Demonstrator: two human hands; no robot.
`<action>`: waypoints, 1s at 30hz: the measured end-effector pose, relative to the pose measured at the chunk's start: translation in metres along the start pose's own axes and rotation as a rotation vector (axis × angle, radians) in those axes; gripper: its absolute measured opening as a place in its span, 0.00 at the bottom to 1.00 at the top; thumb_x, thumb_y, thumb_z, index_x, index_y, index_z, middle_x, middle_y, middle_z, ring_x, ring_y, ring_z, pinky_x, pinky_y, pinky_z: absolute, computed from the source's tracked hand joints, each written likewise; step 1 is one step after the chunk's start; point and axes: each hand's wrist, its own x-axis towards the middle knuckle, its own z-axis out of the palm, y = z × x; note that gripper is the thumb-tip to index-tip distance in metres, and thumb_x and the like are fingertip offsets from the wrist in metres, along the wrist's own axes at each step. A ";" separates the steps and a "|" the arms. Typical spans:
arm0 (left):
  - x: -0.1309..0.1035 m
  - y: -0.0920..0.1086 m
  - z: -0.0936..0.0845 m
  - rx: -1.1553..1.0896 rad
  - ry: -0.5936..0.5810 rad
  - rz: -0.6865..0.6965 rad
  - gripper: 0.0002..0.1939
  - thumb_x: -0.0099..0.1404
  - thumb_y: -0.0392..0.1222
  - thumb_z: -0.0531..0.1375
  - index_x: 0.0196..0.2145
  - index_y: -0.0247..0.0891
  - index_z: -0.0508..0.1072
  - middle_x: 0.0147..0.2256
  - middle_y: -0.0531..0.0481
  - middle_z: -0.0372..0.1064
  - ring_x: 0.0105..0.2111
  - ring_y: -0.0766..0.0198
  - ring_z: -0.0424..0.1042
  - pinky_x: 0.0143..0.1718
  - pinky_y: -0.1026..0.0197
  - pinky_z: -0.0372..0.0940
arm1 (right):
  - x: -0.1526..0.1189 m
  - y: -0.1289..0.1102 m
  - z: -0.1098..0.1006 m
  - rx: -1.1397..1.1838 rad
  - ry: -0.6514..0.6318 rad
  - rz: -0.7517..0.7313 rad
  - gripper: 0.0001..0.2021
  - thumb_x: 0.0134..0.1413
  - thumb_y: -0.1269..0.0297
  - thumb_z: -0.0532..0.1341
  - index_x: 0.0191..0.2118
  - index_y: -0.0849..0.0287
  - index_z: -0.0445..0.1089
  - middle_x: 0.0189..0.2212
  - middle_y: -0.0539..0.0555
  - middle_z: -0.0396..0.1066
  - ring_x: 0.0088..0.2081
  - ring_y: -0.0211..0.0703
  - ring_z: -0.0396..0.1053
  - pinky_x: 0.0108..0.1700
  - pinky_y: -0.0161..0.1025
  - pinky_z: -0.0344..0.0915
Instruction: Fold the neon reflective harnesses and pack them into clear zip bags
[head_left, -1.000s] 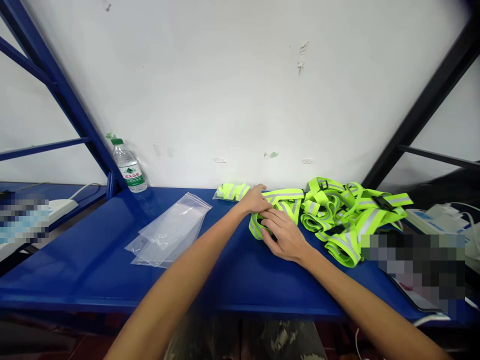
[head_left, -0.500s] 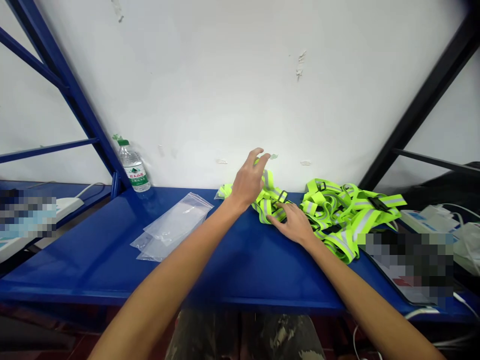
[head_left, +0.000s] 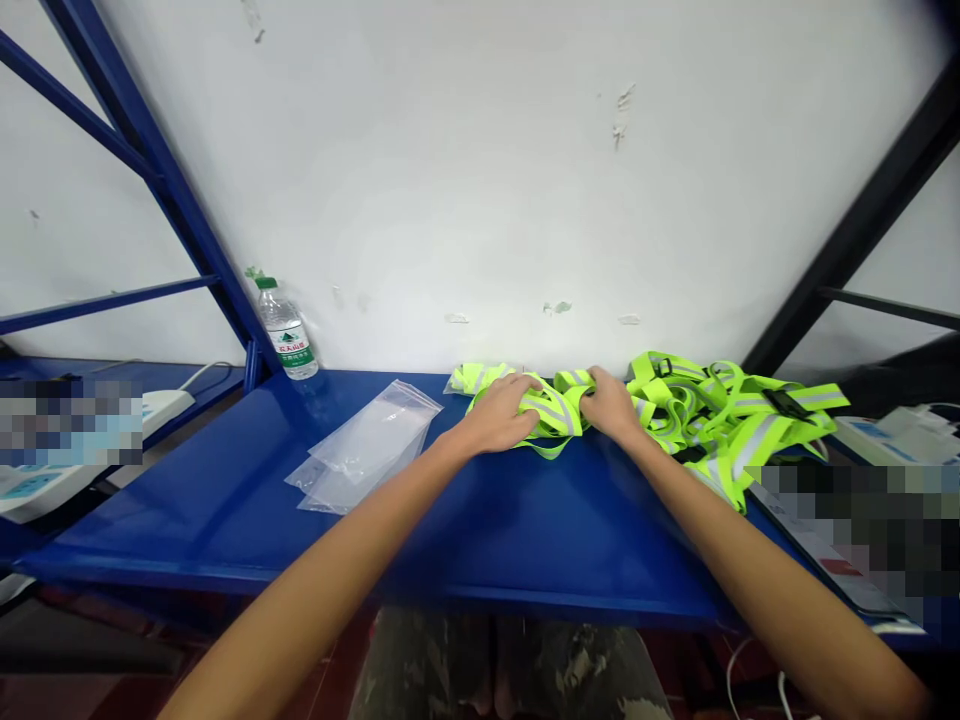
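My left hand point(head_left: 504, 412) curls over the left side of a neon-yellow reflective strap vest point(head_left: 559, 412), its bands with silver stripes lying in loops on the blue table. At the other side of the same vest, my right hand point(head_left: 610, 405) has its fingers bent around a band, the fingertips partly hidden. A folded yellow bundle point(head_left: 480, 378), seemingly in clear plastic, lies behind my left hand against the wall. To the right of my right hand spreads a tangled pile of similar reflective vests point(head_left: 705, 405) with black buckles.
Clear zip bags point(head_left: 371, 445) lie stacked on the blue table point(head_left: 225, 500), left of my hands. A water bottle point(head_left: 288, 330) stands by the wall. White power strips point(head_left: 169, 405) and a dark flat device point(head_left: 810, 550), partly blurred, lie at the sides.
My left hand has come down from above the vest onto its bands. My right hand has moved back toward the wall and closed around a band. The view has shifted slightly.
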 end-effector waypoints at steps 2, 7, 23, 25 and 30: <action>0.006 0.001 -0.001 -0.032 0.011 -0.033 0.25 0.60 0.41 0.53 0.55 0.34 0.65 0.54 0.40 0.66 0.56 0.53 0.64 0.60 0.51 0.58 | 0.015 -0.008 -0.017 0.089 0.090 0.030 0.09 0.45 0.71 0.57 0.36 0.59 0.68 0.30 0.56 0.72 0.33 0.49 0.67 0.34 0.39 0.58; 0.030 0.017 -0.005 -0.018 0.059 0.041 0.46 0.55 0.59 0.62 0.65 0.34 0.52 0.64 0.36 0.53 0.63 0.44 0.53 0.62 0.45 0.52 | 0.051 -0.038 -0.071 0.456 0.257 -0.054 0.04 0.46 0.67 0.60 0.30 0.60 0.69 0.27 0.54 0.71 0.30 0.44 0.66 0.31 0.38 0.60; 0.072 0.007 -0.065 -0.141 0.669 -0.208 0.07 0.61 0.40 0.57 0.27 0.37 0.70 0.24 0.52 0.66 0.27 0.62 0.67 0.34 0.60 0.62 | 0.051 -0.045 -0.153 0.296 0.689 -0.274 0.07 0.58 0.66 0.56 0.42 0.53 0.66 0.44 0.64 0.67 0.64 0.64 0.42 0.55 0.68 0.47; 0.070 0.006 -0.068 -0.140 0.690 -0.224 0.06 0.60 0.39 0.58 0.26 0.38 0.69 0.23 0.52 0.64 0.27 0.62 0.66 0.34 0.60 0.62 | 0.049 -0.039 -0.150 0.314 0.697 -0.240 0.03 0.58 0.66 0.55 0.37 0.53 0.65 0.40 0.64 0.66 0.58 0.63 0.50 0.53 0.64 0.52; 0.072 -0.006 -0.074 -0.221 0.823 -0.237 0.07 0.59 0.41 0.58 0.26 0.38 0.66 0.26 0.52 0.63 0.33 0.61 0.66 0.40 0.59 0.62 | 0.026 -0.044 -0.140 0.266 0.697 -0.240 0.04 0.54 0.64 0.59 0.30 0.55 0.63 0.28 0.54 0.62 0.34 0.47 0.63 0.41 0.49 0.63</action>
